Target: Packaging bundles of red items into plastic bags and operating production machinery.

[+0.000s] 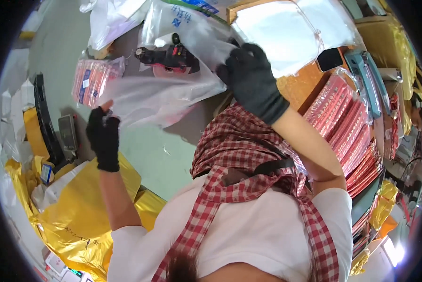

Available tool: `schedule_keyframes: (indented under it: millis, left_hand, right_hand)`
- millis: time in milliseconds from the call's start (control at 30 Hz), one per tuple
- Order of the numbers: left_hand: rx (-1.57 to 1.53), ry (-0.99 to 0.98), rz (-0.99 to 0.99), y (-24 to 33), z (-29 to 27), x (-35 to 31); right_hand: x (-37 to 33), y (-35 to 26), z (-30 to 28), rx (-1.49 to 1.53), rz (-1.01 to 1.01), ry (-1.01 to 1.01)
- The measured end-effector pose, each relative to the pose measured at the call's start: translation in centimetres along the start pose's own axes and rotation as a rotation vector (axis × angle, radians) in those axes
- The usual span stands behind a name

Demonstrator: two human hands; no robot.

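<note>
A large clear plastic bag (173, 96) is stretched between my two hands, its printed top end lying farther off. My left hand (104, 138), in a black glove with bare fingertips, pinches the bag's near left edge. On the other side, my black-gloved right hand (252, 80) is closed on the bag's right edge; its fingertips are partly hidden. Beyond the bag lies a black and red device (168, 57), whose kind I cannot make out. A clear-wrapped bundle of pink and blue packets (94, 81) lies past my left hand.
At the right, a wooden table (293, 91) carries a stack of white plastic sheets (286, 33), a black phone (330, 59), a blue holder (367, 82) and rows of pink-red packets (338, 122). A yellow plastic sack (79, 207) lies below my left forearm, near a black scale-like box (68, 133).
</note>
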State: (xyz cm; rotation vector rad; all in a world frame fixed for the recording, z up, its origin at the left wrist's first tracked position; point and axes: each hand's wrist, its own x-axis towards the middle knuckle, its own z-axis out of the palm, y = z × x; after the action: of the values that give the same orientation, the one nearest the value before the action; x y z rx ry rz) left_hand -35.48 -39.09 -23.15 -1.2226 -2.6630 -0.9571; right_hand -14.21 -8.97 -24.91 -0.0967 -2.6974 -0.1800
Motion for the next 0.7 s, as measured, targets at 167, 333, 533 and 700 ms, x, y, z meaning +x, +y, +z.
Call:
schedule_keyframes:
  millis: [167, 333, 533, 700]
  left_hand:
    - [-0.172, -0.312, -0.243, 0.6, 6.2, -1.7]
    - [-0.096, -0.362, -0.078, 3.5, 5.3, -2.3]
    - [-0.093, -0.518, -0.236, 5.2, 4.9, -4.3]
    - [-0.107, -0.667, -0.193, 5.7, 3.6, -4.7]
  right_hand:
    - [-7.6, 1.6, -0.1, 0.157, 0.068, -0.584]
    - [-3.2, -2.8, -2.3, 0.566, -0.075, -0.381]
    - [-0.8, -8.6, 9.0, 0.421, 0.108, -0.665]
    - [0.3, -1.7, 12.0, 0.397, 0.04, -0.512]
